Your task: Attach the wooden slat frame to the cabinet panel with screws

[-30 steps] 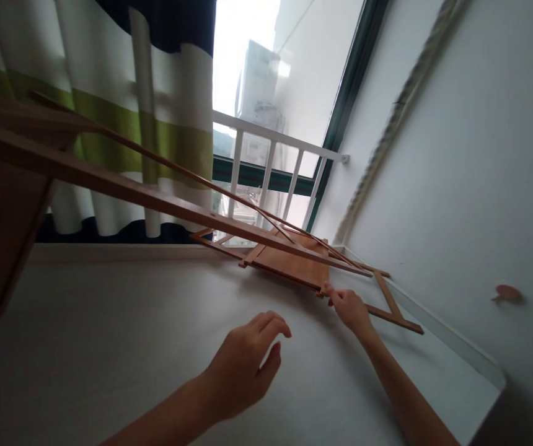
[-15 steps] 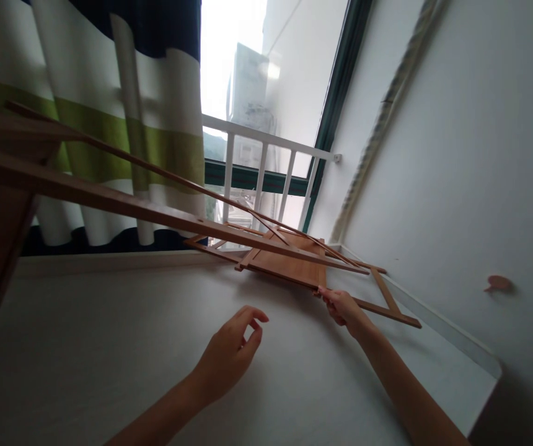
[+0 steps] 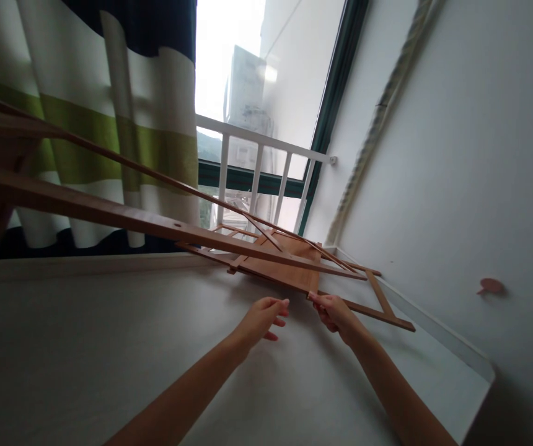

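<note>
A wooden folding rack lies tipped over on the pale floor, with a flat shelf panel (image 3: 285,267) at its far end and long wooden rails (image 3: 108,214) running back to the left. My right hand (image 3: 334,313) pinches the near corner of the shelf panel. Just left of that corner, my left hand (image 3: 261,319) reaches forward with fingers curled but apart and empty, a short gap from the panel's edge.
A striped white, green and dark curtain (image 3: 108,124) hangs at the left. A window with a white railing (image 3: 266,167) stands ahead. A white wall (image 3: 457,186) with a small round knob (image 3: 489,285) runs along the right, above a white skirting board.
My left hand has stretched forward and right, from mid-floor to just beside the shelf corner. My right hand keeps its hold on that corner. The view has shifted slightly.
</note>
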The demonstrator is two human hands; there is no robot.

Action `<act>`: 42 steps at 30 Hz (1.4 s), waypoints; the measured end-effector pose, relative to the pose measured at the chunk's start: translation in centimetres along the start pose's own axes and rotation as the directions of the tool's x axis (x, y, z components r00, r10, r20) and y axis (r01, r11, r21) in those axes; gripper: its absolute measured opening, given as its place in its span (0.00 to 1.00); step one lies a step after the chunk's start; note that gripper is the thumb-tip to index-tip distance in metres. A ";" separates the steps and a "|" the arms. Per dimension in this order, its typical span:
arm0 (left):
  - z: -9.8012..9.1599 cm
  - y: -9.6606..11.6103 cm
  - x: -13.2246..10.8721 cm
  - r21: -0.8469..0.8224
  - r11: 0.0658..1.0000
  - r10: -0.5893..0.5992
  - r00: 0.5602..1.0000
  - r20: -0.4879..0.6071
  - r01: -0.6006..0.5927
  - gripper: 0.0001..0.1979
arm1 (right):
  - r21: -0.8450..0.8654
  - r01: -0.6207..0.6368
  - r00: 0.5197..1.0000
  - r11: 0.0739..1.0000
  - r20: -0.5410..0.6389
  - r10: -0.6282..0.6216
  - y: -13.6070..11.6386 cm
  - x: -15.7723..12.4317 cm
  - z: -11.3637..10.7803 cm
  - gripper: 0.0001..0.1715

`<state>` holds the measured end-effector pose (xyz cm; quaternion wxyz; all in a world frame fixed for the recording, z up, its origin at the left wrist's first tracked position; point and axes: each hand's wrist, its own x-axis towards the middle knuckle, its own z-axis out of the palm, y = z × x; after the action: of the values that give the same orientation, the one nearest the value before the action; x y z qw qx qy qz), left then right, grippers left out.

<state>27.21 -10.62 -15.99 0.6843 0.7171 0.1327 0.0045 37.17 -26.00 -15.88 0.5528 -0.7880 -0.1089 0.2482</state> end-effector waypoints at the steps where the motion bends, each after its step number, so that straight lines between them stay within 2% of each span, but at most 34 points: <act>1: 0.6 0.1 0.6 -0.027 0.999 -0.017 1.000 0.007 0.017 0.22 | 0.001 0.000 1.000 1.000 0.008 0.000 0.0 0.0 0.0 0.21; 5: 3.0 0.3 2.1 -0.099 0.993 -0.057 0.998 0.007 0.057 0.25 | -0.002 0.021 0.999 1.000 0.046 -0.021 0.2 0.4 -0.3 0.22; 10: 5.3 0.2 3.1 -0.143 0.989 -0.037 0.999 -0.030 0.032 0.25 | -0.034 0.068 0.994 0.997 0.087 -0.065 0.6 0.5 -0.6 0.25; 17: 6.5 0.2 4.3 -0.133 0.991 -0.020 0.996 -0.083 0.009 0.28 | -0.202 0.137 0.990 0.970 0.068 -0.125 0.4 0.4 -0.8 0.28; 20: 6.8 0.2 4.5 -0.122 0.992 -0.005 0.993 -0.115 -0.009 0.26 | -0.353 0.209 0.974 0.912 -0.007 -0.226 -0.1 0.0 -1.9 0.28; 22: 7.0 0.3 4.5 -0.117 0.993 0.004 0.991 -0.137 -0.021 0.25 | -0.466 0.275 0.927 0.841 -0.102 -0.360 -0.5 -0.8 -3.1 0.29; 24: 7.2 0.2 4.3 -0.112 0.993 0.011 0.988 -0.152 -0.028 0.22 | -0.573 0.309 0.843 0.759 -0.205 -0.498 -0.9 -1.9 -4.5 0.31; 28: 7.3 0.1 4.2 -0.096 0.995 0.014 0.983 -0.184 -0.032 0.18 | -0.714 0.235 0.665 0.659 -0.377 -0.645 -1.1 -3.6 -6.4 0.30; 30: 7.3 -0.1 4.3 -0.082 0.996 0.014 0.979 -0.204 -0.032 0.16 | -0.773 0.188 0.585 0.606 -0.407 -0.701 -0.9 -3.6 -6.5 0.36; 32: 7.2 -0.2 4.5 -0.066 0.997 0.018 0.976 -0.217 -0.033 0.15 | -0.878 0.115 0.530 0.465 -0.341 -0.776 -0.8 -3.0 -6.2 0.42; 34: 7.1 -0.3 4.6 -0.054 0.998 0.024 0.975 -0.221 -0.037 0.14 | -0.957 0.037 0.518 0.287 -0.227 -0.825 -0.8 -2.1 -5.8 0.40; 36: 6.8 -0.3 4.6 -0.047 0.998 0.026 0.974 -0.223 -0.037 0.12 | -0.980 -0.005 0.534 0.199 -0.171 -0.828 -0.8 -1.1 -5.7 0.31; 39: 6.2 -0.4 4.4 -0.045 0.998 0.021 0.972 -0.235 -0.032 0.11 | -0.978 -0.054 0.541 0.199 -0.196 -0.817 -0.9 0.0 -5.9 0.19; 42: 5.6 -0.5 4.4 -0.047 0.999 0.013 0.967 -0.256 -0.026 0.10 | -0.974 -0.107 0.536 0.198 -0.225 -0.814 -0.6 0.5 -6.2 0.17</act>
<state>32.45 -15.23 -17.63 0.6791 0.6944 0.2125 0.1068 40.77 -30.61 -13.80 0.0235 -0.9095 -0.2031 -0.3619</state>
